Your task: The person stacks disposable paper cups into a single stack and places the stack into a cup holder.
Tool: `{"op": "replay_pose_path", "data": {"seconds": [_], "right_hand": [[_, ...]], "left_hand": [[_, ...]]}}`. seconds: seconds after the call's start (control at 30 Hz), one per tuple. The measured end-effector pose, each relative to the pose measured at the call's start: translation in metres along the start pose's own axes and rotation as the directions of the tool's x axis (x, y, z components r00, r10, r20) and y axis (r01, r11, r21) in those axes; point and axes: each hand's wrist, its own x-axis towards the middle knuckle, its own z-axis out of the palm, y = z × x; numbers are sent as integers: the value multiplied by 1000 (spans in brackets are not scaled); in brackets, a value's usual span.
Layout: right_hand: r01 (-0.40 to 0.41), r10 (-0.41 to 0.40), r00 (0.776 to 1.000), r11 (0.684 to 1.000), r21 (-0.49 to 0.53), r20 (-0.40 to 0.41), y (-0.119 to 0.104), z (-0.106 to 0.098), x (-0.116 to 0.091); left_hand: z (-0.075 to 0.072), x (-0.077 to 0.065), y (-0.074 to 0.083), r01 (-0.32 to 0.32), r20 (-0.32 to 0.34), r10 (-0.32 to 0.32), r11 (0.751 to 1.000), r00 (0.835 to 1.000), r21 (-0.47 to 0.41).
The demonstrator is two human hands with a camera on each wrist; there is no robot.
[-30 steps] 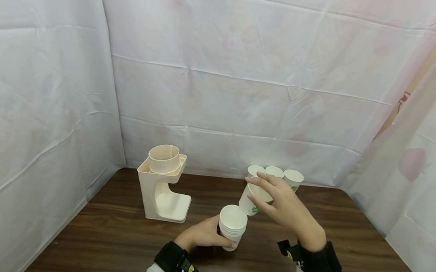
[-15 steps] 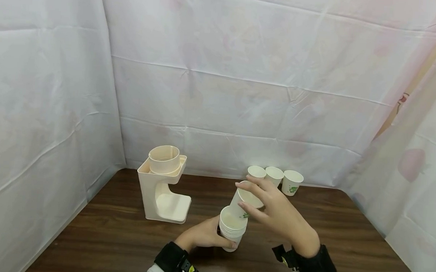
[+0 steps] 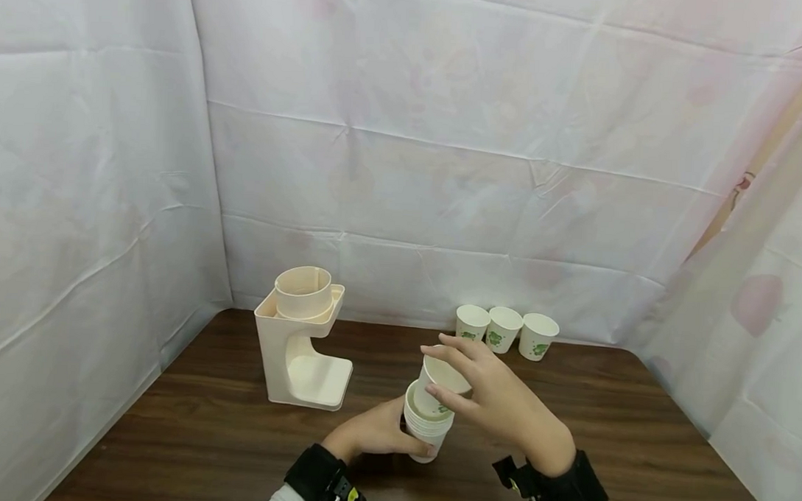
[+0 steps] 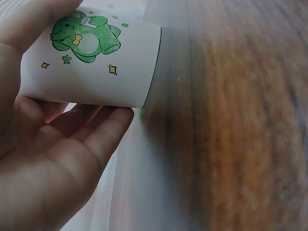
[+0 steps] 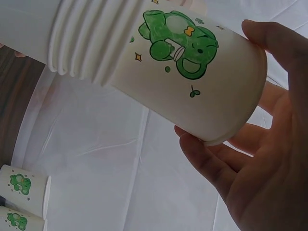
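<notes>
My left hand (image 3: 380,429) grips a stack of nested white paper cups (image 3: 426,433) low on its side, above the wooden table. A green bear drawing shows on the gripped cup (image 4: 96,62) in the left wrist view. Over the stack, my right hand (image 3: 498,394) holds a single paper cup (image 3: 434,394) near its rim between thumb and fingers. That cup tilts, its lower end inside the top of the stack. In the right wrist view, its printed side (image 5: 192,72) rises out of the stacked rims (image 5: 82,43).
Three paper cups (image 3: 504,329) stand in a row at the back of the table (image 3: 202,435). A cream plastic stand (image 3: 302,361) with a round tube (image 3: 302,295) on top stands at left. White curtains (image 3: 404,147) hang behind and at both sides.
My right hand has brought its cup left and down, from beside the stack into its top. The back row of cups shows more fully. My left hand and the stack have stayed in place.
</notes>
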Motion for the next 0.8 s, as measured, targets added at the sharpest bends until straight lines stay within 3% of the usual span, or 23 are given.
{"op": "replay_pose_path", "data": {"seconds": [0.23,0.47,0.8], "right_hand": [[5,-5,999,1000,16,33,-1,5,-1],[-36,30,991,998,52,128,-2,12,-1],[24,-32,986,999,49,161,-1,26,-2]], "left_hand": [[-1,1,-1,2,14,-2,1000,1000,-21],[-1,2,-2,-6,15,6,1000,1000,-12],[-2,0,-5,10,36,-9,999,999,-34]]}}
